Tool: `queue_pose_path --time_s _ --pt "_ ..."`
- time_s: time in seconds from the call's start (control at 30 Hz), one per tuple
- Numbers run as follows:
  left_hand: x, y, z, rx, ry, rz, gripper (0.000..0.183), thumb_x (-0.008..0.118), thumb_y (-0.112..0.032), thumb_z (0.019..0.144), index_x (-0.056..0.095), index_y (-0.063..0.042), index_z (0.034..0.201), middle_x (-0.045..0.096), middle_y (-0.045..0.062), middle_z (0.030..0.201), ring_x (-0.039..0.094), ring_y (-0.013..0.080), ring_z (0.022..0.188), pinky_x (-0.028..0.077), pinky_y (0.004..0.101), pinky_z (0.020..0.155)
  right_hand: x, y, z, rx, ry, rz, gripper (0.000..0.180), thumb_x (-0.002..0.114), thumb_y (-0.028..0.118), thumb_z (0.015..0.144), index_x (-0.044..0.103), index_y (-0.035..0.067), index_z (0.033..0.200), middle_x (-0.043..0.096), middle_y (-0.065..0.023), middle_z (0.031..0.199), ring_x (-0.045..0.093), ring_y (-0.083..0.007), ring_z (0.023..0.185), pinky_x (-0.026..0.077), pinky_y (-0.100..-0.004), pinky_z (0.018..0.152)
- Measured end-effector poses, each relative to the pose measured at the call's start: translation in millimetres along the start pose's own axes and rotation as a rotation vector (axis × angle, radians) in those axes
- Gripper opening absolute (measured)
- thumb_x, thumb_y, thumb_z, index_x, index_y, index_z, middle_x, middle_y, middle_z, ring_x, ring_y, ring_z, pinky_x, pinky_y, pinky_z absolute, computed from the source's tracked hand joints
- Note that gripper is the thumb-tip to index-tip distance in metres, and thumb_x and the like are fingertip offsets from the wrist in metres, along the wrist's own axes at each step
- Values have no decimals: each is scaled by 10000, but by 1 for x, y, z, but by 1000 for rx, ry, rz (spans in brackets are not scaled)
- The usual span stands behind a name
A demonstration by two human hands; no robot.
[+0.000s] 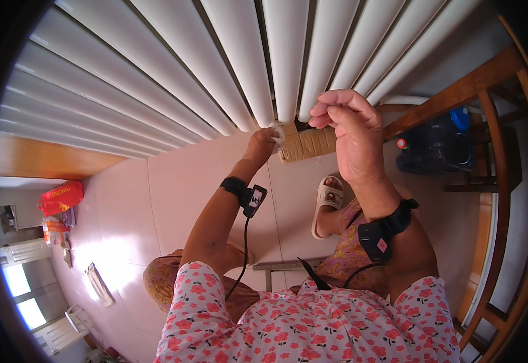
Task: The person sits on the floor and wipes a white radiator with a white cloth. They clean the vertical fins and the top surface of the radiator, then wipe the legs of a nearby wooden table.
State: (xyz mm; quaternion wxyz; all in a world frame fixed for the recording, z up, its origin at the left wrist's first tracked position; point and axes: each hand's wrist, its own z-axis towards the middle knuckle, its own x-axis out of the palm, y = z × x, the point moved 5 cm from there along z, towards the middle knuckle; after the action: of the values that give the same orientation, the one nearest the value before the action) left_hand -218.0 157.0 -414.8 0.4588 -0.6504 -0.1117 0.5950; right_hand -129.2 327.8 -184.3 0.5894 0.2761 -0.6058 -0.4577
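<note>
A white radiator (227,59) with tall rounded columns fills the top of the view. My left hand (260,144) grips a crumpled white cloth (276,135) at the lower end of a middle column. Just right of it, my right hand (352,131) is raised before the radiator's lower ends, its fingers loosely bent with gaps between them and nothing seen in them. Whether those fingertips touch a column cannot be told. Beneath the radiator a flattened piece of brown cardboard (309,144) lies on the tiled floor (200,190), partly hidden behind my right hand.
On the right stands a wooden chair (495,149), with a large clear-blue water jug (436,143) behind its frame. A red bag (62,198) and other bags are at the far left. My slippered foot (329,199) rests on the floor. Cables run from both wrist straps.
</note>
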Motion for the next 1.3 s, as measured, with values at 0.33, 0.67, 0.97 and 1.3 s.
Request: queue_pose_path --time_s 0.33,0.67,0.97,1.3 --pt "-41 -90 32 -358 -136 -924 164 522 8 772 532 14 936 576 54 839 553 130 759 459 261 667 -4 1 2 -42 -62 5 155 485 23 803 600 -23 896 629 -93 773 591 -147 675 468 -253 684" --pt "-136 -206 49 24 -225 -1246 210 478 16 842 520 -17 1044 594 61 989 574 136 895 453 274 819 -9 -3 1 -65 -88 34 155 482 37 810 602 -12 894 632 -94 785 597 -148 694 465 -262 686" --pt "-216 -234 20 376 -403 -1084 276 528 -6 854 481 -19 1126 546 84 1116 513 176 1051 380 324 958 -1 -5 0 14 -12 21 179 496 72 811 582 4 952 619 -75 860 587 -140 764 428 -255 715" --pt "-168 -188 -49 7 -266 -1205 172 476 1 874 487 -52 1037 553 51 1040 520 140 976 420 309 889 45 -35 -20 418 478 114 368 587 262 825 519 48 1117 560 -15 1038 513 -114 946 398 -290 826"
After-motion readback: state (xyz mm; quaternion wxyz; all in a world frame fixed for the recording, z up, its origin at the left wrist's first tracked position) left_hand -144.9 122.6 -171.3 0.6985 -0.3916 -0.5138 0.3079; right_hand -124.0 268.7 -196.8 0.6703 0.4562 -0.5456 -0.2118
